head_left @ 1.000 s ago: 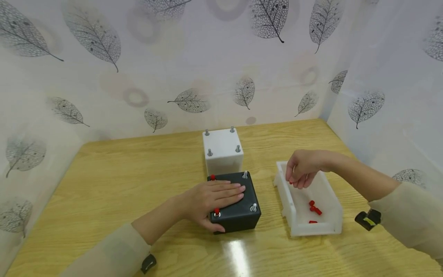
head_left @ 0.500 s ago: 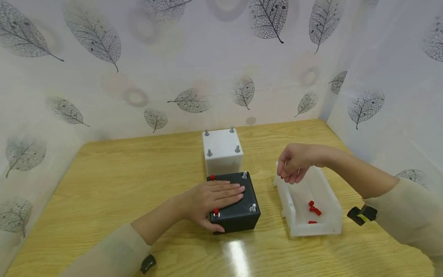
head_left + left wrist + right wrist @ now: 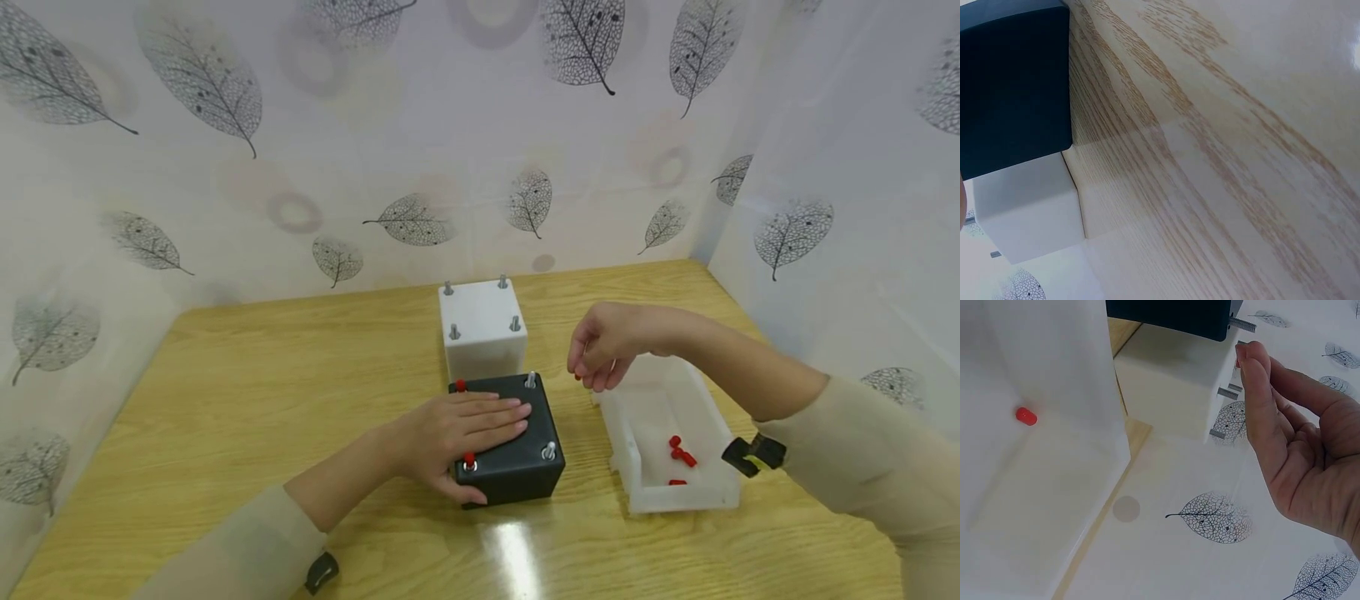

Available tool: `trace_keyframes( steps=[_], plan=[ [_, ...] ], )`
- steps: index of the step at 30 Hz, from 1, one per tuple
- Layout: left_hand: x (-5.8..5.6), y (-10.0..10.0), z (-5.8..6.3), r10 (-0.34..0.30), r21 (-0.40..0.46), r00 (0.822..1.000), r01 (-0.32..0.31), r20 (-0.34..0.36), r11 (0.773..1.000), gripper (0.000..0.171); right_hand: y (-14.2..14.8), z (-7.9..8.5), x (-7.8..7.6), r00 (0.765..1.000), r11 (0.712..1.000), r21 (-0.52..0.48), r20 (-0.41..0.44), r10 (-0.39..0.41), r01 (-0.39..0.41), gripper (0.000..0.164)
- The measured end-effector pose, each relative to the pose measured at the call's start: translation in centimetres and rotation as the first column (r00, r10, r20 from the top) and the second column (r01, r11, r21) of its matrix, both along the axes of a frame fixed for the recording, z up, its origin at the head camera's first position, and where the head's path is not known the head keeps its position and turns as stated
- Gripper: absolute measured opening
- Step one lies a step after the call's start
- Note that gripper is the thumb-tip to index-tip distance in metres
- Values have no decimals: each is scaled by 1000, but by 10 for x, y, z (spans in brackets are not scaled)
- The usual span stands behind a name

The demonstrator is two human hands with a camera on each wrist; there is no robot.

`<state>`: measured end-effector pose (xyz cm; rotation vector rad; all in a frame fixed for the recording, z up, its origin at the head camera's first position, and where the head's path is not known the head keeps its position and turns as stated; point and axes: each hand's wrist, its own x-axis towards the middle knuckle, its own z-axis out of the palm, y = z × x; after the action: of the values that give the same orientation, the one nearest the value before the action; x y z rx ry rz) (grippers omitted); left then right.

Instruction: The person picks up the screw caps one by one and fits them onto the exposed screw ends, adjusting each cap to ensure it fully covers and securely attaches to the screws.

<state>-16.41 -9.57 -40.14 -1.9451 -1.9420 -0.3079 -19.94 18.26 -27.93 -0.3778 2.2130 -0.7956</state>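
Observation:
My left hand [image 3: 450, 433] lies flat on top of the black box [image 3: 517, 479], fingers straight, thumb down against its front side. Red caps [image 3: 469, 460] sit on the box's two left bolts, while the two right bolts [image 3: 549, 451] show bare metal thread. Between thumb and fingertips, my right hand [image 3: 611, 337] pinches a small red cap [image 3: 577, 377], mostly covered by the fingers. That hand is above the table, just past the far left corner of the white bin [image 3: 686, 498]. In the right wrist view the fingertips overlap the area near the boxes' bolts.
Several loose red caps [image 3: 686, 457] lie in the near part of the bin. Right behind the black box stands a white box [image 3: 483, 312] with bare bolts upright at its corners. Leaf-patterned cloth [image 3: 420, 125] walls off the wooden table [image 3: 262, 375] at the back and sides.
The right hand has moved left from over the bin's inside to beyond its left edge, carrying the red cap. The left hand and the boxes have stayed put.

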Motion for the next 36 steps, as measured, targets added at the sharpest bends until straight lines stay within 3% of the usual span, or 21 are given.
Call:
trace_keyframes(
  steps=[23,36],
  plan=[
    [-1,0,-1,-2,2,1000,2,-10,1000,90,-28,1,-5,999,995,-93,21,-35,37,15],
    [-2,0,-1,-2,10,1000,2,-5,1000,90,-39,-1,-5,1000,994,-109,14,0,2,15]
  ],
)
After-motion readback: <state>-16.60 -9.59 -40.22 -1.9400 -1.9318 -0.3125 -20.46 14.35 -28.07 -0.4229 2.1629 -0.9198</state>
